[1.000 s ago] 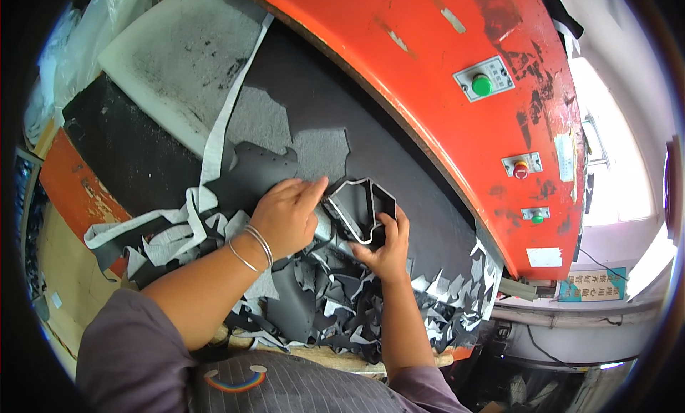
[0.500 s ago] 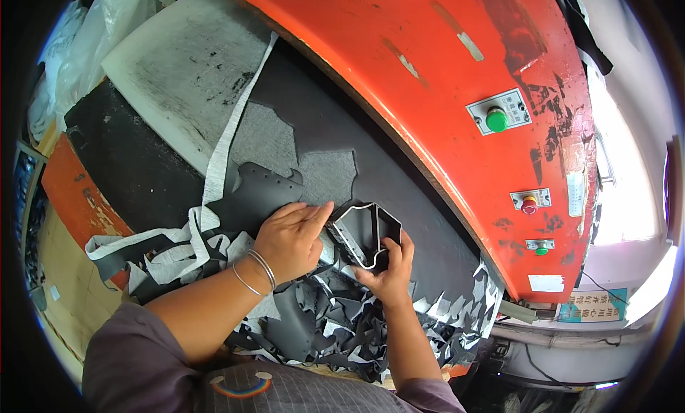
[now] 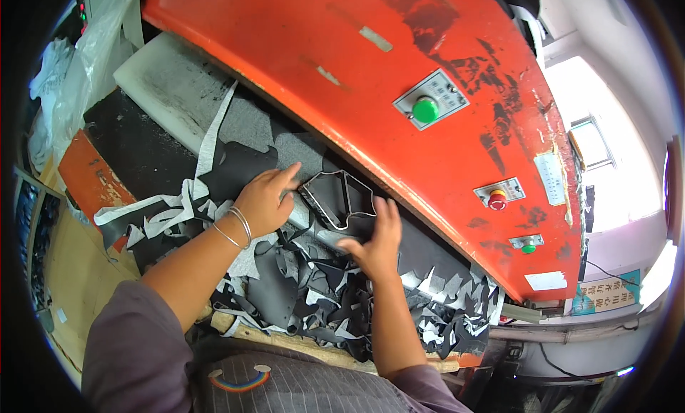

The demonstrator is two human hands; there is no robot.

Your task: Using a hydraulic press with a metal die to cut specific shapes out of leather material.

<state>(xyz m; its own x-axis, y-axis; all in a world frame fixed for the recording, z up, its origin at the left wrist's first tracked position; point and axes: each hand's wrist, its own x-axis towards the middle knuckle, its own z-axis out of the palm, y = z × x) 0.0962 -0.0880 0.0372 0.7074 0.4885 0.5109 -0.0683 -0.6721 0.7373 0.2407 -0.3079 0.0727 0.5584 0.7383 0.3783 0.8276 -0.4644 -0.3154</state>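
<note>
A metal cutting die (image 3: 319, 205), an angular frame with a crossbar, lies on the black sheet material (image 3: 428, 259) below the red-orange machine. My right hand (image 3: 379, 243) is at the die's right side, fingers and thumb apart, holding nothing. On the other side my left hand (image 3: 265, 201) is open with its index finger stretched out; whether it touches the die I cannot tell. A cut black piece (image 3: 239, 163) with grey-backed material around it lies just beyond my left hand.
The machine's red-orange body (image 3: 342, 99) overhangs the far side, with a green button (image 3: 426, 109) and a red button (image 3: 497, 200). Black and grey scraps (image 3: 335, 299) pile up along the near edge. A thick whitish slab (image 3: 168, 81) lies far left, near a pale strip (image 3: 211, 138).
My right hand has let go of the cutting die, which now rests flat on the sheet. My left hand has drawn slightly away from the black piece. The view has shifted toward the machine.
</note>
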